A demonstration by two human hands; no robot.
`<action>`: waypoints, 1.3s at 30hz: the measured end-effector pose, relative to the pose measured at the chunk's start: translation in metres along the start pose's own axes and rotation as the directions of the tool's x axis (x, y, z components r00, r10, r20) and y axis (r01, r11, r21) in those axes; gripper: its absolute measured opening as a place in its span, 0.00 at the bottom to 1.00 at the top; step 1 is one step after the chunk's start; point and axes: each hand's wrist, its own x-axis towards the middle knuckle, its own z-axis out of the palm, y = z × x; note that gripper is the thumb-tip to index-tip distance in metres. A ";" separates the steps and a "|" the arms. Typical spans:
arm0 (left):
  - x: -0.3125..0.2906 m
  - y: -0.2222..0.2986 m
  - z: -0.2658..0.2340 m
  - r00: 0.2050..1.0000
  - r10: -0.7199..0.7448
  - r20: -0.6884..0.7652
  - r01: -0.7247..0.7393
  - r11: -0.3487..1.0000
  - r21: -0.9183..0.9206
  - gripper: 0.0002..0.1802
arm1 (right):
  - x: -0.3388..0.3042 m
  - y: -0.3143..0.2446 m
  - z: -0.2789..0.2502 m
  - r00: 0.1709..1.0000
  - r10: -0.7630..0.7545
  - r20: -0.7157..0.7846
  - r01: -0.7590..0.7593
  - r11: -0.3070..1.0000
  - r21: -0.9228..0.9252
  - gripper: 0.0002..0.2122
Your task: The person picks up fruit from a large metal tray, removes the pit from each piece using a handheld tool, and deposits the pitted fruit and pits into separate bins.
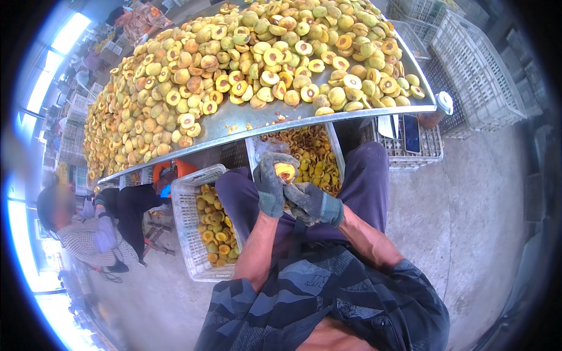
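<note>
Both my hands wear dark grey work gloves and meet above my lap. My left hand (270, 186) is closed round a halved peach (285, 170), its orange-yellow cut face and reddish-brown centre turned up. Just below it, my right hand (311, 202) is closed with its fingertips against the fruit and the left glove. Whatever the right fingers hold, if anything, is hidden. Beneath my hands, between my knees, stands a white crate (336, 149) of yellow-green peach pieces. Ahead, a metal table (246, 120) bears a large heap of halved peaches (193, 76).
Left of my knee stands a white crate (186, 234) of peach halves. A phone (411, 133) lies on a crate at right, beside a lidded jar (433, 117). Tall crates (474, 70) stand farther right. Another person (96, 234) sits at left near an orange container (182, 168).
</note>
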 end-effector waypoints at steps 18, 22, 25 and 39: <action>0.033 -0.026 -0.024 0.799 -0.272 0.537 0.381 0.919 -0.102 0.32 | 0.008 0.008 -0.020 0.937 0.193 0.292 -0.273 0.926 0.261 0.23; 0.033 -0.036 -0.019 0.801 -0.225 0.555 0.443 0.847 -0.295 0.32 | 0.021 0.025 -0.034 0.852 0.121 0.510 -0.382 0.810 0.445 0.22; 0.029 -0.042 -0.011 0.850 -0.253 0.462 0.490 0.702 -0.517 0.31 | 0.032 0.038 -0.041 0.823 0.053 0.566 -0.404 0.755 0.516 0.22; 0.031 -0.004 -0.217 0.920 0.361 -0.155 -0.174 0.728 0.664 0.22 | 0.052 0.043 -0.050 0.989 -0.078 0.125 0.007 0.873 0.488 0.21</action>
